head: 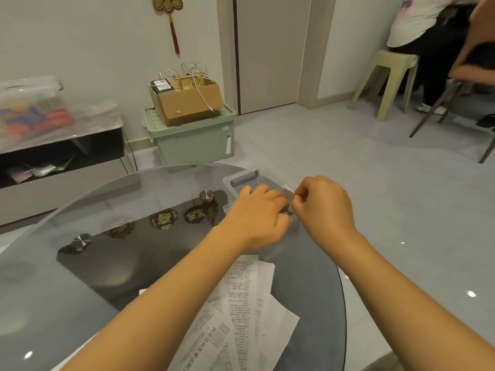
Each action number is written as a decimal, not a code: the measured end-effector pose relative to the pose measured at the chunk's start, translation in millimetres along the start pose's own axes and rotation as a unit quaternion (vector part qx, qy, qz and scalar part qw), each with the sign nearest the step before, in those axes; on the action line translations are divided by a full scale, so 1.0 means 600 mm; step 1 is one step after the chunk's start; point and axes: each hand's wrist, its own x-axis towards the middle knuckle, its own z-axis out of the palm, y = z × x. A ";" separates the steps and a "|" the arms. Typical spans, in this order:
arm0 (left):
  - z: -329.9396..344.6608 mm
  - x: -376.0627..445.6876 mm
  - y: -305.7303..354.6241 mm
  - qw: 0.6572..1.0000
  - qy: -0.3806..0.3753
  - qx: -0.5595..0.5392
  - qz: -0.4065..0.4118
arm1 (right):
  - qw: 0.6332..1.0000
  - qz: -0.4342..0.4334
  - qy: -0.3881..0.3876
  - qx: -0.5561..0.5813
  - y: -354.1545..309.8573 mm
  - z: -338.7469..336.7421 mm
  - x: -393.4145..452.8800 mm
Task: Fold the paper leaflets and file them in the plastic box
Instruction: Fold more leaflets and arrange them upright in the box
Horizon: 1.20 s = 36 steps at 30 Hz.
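Over the plastic box, the right hand fingers pinch a folded leaflet; the left hand fingers curl on it at 9 o'clock.

2 hands: the left hand and the right hand. 1 clear plastic box on 1 round glass bench. The loose paper leaflets overlap, so their count cannot be told; at least 3 sheets show. 2 metal studs show under the glass. On the floor stand 1 green storage bin, carrying 1 cardboard box, and 1 plastic stool.
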 end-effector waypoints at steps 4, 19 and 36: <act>0.008 -0.003 -0.003 0.999 0.032 -0.018 -0.010 | 0.999 0.001 -0.020 -0.033 -0.006 0.001 0.001; -0.004 -0.004 -0.002 0.999 -0.040 -0.019 -0.025 | 0.997 0.027 -0.075 -0.008 -0.010 -0.003 0.012; -0.036 -0.112 0.039 0.989 0.044 -0.113 -0.089 | 0.989 -0.040 -0.102 0.101 -0.014 -0.054 -0.044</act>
